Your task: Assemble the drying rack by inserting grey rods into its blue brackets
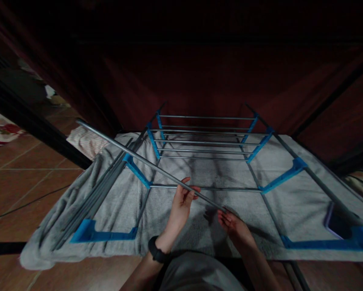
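A long grey metal rod (132, 155) slants from the upper left down to my hands. My left hand (181, 202), with a black band on its wrist, is closed round the rod near its lower part. My right hand (232, 224) pinches the rod's lower end. Under them lies a rack frame (205, 150) of grey metal rods joined by blue plastic connectors (286, 174), spread over a grey towel (299, 206) on the floor.
Several loose grey rods (92, 206) lie bundled on the towel at the left. A dark phone (337, 221) rests on the towel at the right. Brown floor tiles (20, 182) with a black cable lie to the left. Dark red fabric (217, 76) hangs behind.
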A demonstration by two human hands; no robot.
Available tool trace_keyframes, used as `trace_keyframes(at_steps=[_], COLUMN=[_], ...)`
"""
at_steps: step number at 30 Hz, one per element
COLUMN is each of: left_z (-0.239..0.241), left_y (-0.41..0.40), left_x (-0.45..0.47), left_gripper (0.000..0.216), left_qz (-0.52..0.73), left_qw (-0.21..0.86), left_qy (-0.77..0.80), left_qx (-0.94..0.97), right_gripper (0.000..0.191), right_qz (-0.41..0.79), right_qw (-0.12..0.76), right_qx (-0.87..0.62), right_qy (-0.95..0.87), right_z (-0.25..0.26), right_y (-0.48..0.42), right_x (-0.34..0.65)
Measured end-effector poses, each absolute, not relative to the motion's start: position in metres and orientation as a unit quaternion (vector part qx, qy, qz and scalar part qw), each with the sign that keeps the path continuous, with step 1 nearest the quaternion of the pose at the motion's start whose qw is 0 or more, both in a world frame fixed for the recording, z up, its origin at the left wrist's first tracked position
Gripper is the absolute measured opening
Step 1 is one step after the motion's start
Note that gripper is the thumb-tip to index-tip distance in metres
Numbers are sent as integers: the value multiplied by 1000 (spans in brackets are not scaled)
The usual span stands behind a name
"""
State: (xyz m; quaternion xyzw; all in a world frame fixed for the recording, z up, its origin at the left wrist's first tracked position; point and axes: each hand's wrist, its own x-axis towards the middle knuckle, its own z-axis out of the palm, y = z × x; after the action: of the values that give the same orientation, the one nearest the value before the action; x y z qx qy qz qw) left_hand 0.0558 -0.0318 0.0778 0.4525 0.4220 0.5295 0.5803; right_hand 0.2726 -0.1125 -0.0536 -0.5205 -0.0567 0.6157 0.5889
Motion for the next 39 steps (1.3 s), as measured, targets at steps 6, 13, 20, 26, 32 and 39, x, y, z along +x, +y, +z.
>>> trace_keyframes(at_steps=[6,13,20,26,32,39], left_z=[66,55,61,65,55,32], left_y=[-38,-46,-46,-37,-32,-25], left_x=[60,70,66,53,43,22], left_gripper=[49,46,44,45,33,29], left_qz=[517,501,490,490,488,489], left_qw=[569,570,545,503,455,390], left_qy=[437,433,443,457,473,501], left_qx=[468,487,517,547,576,598], right_gripper=[50,60,57,52,58,52], right_qz=[657,679,691,682,633,602], right_qw=[530,499,475,481,511,542], right_qx=[-527,-528,-529,-529,-554,-562], right_qy=[-97,-110,-128,-156,-175,-168], right_z=[-43,-35,-40,-28,-15,-1], right_y=[-117,-118,-119,-113,-110,-105], right_x=[253,229,229,252,265,282])
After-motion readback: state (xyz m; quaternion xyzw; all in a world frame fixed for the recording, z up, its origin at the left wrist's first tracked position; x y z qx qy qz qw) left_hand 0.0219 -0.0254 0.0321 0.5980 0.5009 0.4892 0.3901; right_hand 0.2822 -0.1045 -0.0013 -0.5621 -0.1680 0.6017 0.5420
